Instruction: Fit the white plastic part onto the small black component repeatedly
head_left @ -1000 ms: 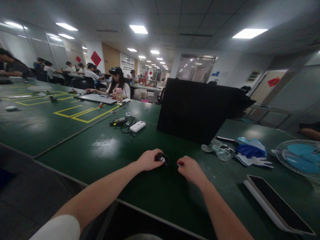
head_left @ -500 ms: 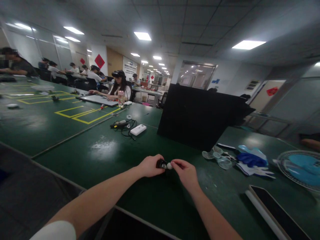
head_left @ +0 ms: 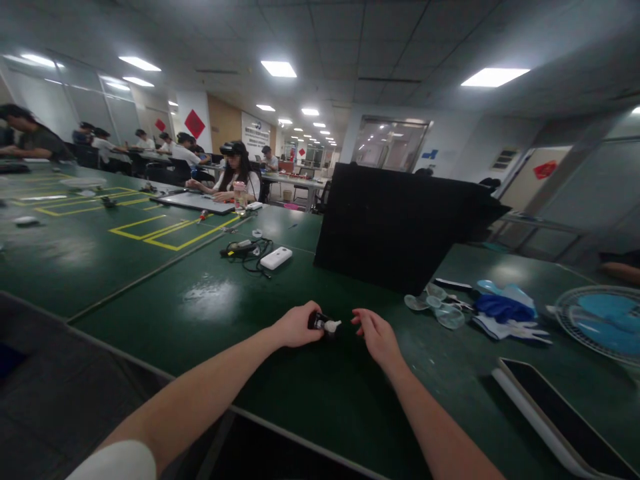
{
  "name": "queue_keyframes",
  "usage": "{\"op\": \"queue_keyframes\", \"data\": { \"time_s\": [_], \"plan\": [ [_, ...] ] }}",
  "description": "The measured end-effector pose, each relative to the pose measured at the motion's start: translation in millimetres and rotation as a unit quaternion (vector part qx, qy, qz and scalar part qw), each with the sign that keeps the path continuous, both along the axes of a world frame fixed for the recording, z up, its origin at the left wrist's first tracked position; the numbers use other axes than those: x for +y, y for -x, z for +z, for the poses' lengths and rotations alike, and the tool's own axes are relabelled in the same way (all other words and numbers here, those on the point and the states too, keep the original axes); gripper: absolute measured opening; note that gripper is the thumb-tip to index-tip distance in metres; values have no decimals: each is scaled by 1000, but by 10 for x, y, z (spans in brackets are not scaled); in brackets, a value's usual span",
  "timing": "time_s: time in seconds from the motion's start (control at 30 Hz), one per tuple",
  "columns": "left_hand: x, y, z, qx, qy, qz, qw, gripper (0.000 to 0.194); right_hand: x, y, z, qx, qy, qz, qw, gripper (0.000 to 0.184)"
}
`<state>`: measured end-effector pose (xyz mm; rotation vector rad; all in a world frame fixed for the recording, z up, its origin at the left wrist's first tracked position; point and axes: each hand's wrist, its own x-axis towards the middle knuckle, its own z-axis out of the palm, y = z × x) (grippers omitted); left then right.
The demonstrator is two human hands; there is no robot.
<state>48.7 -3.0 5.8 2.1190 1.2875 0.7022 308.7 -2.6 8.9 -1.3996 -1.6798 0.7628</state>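
Note:
Near the front edge of the green table, my left hand (head_left: 299, 325) is closed around a small black object (head_left: 317, 322), too small and shaded to identify. A whitish piece (head_left: 331, 326) with a narrow tip sticks out of its right side. My right hand (head_left: 379, 335) hovers a short way to the right, touching nothing. Its fingers are slightly bent and apart.
A large black panel (head_left: 390, 227) stands ahead. A white power-bank-like box (head_left: 276, 258) and cables (head_left: 245, 250) lie ahead-left. On the right are clear plastic pieces (head_left: 449, 316), gloves (head_left: 505, 311), a round tray (head_left: 561, 320) and a phone-like slab (head_left: 565, 413). Across sits a person (head_left: 253, 181).
My right hand has let go of the whitish piece and drawn away to the right. The piece stays attached to the black object, its tip now exposed.

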Motion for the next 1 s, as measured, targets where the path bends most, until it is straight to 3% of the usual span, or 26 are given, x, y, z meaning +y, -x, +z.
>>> {"op": "queue_keyframes", "data": {
  "time_s": [0.13, 0.3, 0.43, 0.53, 0.63, 0.77, 0.9, 1.0],
  "plan": [
    [-21, 486, 18, 69, -34, 50, 996, 44, 58, -145, -22, -24, 40, -10, 999, 62],
    [-20, 1400, -40, 164, -124, 217, 954, 47, 5, -94, 29, -38, 42, 9, 998, 64],
    [-67, 1932, -77, 267, -230, 197, 915, 48, -34, -39, 66, -59, 46, 33, 997, 65],
    [-110, 2060, -80, 318, -265, 165, 895, 49, -15, -52, 46, -67, 57, 36, 995, 66],
    [-132, 2078, -84, 325, -267, 177, 890, 52, 11, -76, 21, -65, 71, 27, 995, 66],
    [-127, 2195, -144, 263, -251, 286, 886, 50, -1, -77, 40, -67, 65, 23, 995, 65],
    [-15, 2344, -209, 120, -192, 439, 870, 46, -11, -69, 54, -60, 59, 24, 996, 64],
    [164, 2259, -187, -6, -142, 473, 869, 45, 14, -72, 16, -51, 46, 21, 997, 63]
  ]
}}
